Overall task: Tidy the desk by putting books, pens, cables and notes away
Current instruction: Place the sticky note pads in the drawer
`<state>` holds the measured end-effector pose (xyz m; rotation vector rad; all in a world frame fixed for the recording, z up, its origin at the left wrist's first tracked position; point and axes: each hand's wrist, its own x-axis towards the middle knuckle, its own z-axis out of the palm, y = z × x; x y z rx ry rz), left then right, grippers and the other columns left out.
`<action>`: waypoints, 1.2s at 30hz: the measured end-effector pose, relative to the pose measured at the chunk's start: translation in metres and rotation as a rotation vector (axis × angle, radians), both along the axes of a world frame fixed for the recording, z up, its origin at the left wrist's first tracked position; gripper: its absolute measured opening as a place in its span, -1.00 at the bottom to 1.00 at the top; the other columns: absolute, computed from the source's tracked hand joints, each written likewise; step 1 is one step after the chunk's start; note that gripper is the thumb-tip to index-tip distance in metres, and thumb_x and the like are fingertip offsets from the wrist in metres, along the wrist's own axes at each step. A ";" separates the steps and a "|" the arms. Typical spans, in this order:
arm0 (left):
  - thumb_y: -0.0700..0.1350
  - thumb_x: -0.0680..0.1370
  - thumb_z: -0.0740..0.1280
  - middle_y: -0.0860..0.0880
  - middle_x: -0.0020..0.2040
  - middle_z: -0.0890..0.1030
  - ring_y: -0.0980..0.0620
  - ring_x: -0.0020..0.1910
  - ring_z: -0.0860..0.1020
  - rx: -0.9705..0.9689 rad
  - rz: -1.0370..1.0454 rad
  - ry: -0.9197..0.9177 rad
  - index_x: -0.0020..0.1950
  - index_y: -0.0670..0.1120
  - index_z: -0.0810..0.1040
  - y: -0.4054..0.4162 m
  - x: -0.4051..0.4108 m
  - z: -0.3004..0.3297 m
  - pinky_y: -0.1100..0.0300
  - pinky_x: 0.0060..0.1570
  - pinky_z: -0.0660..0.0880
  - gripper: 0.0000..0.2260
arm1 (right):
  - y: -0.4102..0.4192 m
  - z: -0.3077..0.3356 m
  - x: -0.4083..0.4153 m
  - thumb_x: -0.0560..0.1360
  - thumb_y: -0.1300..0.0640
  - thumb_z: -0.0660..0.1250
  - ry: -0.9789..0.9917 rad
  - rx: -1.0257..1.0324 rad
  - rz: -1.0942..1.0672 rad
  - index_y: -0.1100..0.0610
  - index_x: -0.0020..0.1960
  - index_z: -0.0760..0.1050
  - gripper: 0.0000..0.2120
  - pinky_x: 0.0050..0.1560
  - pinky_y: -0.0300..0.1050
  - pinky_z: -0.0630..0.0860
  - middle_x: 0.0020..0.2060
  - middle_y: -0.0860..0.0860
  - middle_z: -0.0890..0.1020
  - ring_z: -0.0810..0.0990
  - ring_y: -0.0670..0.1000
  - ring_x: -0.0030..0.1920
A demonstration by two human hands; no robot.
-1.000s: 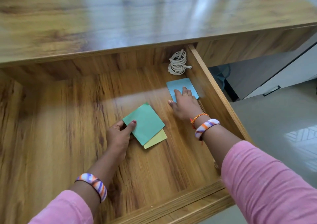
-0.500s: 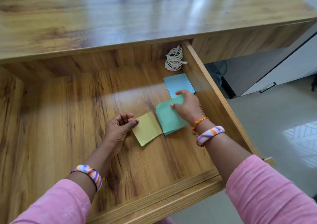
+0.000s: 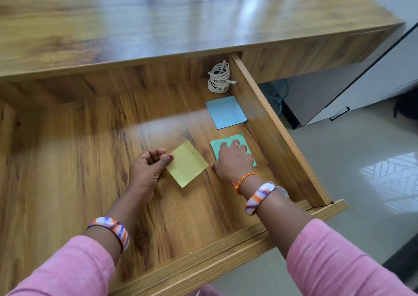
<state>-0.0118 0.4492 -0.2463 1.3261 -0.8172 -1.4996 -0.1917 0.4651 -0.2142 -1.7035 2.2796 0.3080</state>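
The head view looks steeply down from close above into the open drawer [image 3: 267,105] under the desktop [image 3: 158,19].

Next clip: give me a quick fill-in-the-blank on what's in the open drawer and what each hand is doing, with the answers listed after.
1. The right hand presses flat on the ____ note.
2. The left hand touches the ____ note with its thumb.
3. The coiled white cable lies in the drawer's back ____ corner.
4. Between the cable and the right hand lies a ____ note.

Missing words: green; yellow; right; blue
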 end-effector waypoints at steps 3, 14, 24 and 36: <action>-0.39 0.43 0.36 -0.04 -0.25 0.51 0.10 -0.24 0.48 0.004 -0.002 -0.006 -0.17 -0.11 0.52 0.000 0.000 0.001 0.43 -0.32 0.48 -0.81 | -0.013 0.000 -0.011 0.54 -0.02 0.24 -0.024 0.009 -0.033 0.17 0.40 0.21 -0.48 0.17 0.09 0.41 0.34 0.20 0.29 0.30 0.22 0.32; -0.36 0.38 0.42 0.05 -0.35 0.57 0.11 -0.28 0.50 0.018 0.000 -0.083 -0.17 -0.10 0.54 0.000 -0.001 0.002 0.34 -0.29 0.48 -0.82 | -0.029 0.008 -0.028 0.56 -0.06 0.18 -0.066 0.054 -0.064 0.13 0.43 0.18 -0.48 0.21 0.13 0.38 0.36 0.20 0.27 0.25 0.23 0.36; 0.10 0.42 0.29 -0.03 0.04 0.58 -0.09 0.04 0.54 -0.661 -0.596 -1.203 -0.02 0.06 0.63 0.026 -0.013 0.005 0.07 0.04 0.17 -0.76 | 0.030 0.033 0.013 0.53 -0.04 0.25 -0.200 0.044 0.158 0.05 0.30 0.41 -0.63 0.05 -0.03 0.46 0.18 0.07 0.55 0.52 0.12 0.17; -0.04 0.31 0.42 -0.01 -0.17 0.68 -0.06 -0.18 0.63 -0.917 -0.860 -1.373 -0.32 -0.01 0.66 0.036 -0.085 0.001 0.11 -0.02 0.18 -0.93 | 0.087 0.050 -0.054 0.56 0.04 0.21 -0.273 -0.352 -0.107 0.03 0.19 0.55 -0.74 -0.26 -0.31 0.43 0.01 -0.03 0.66 0.60 -0.04 -0.06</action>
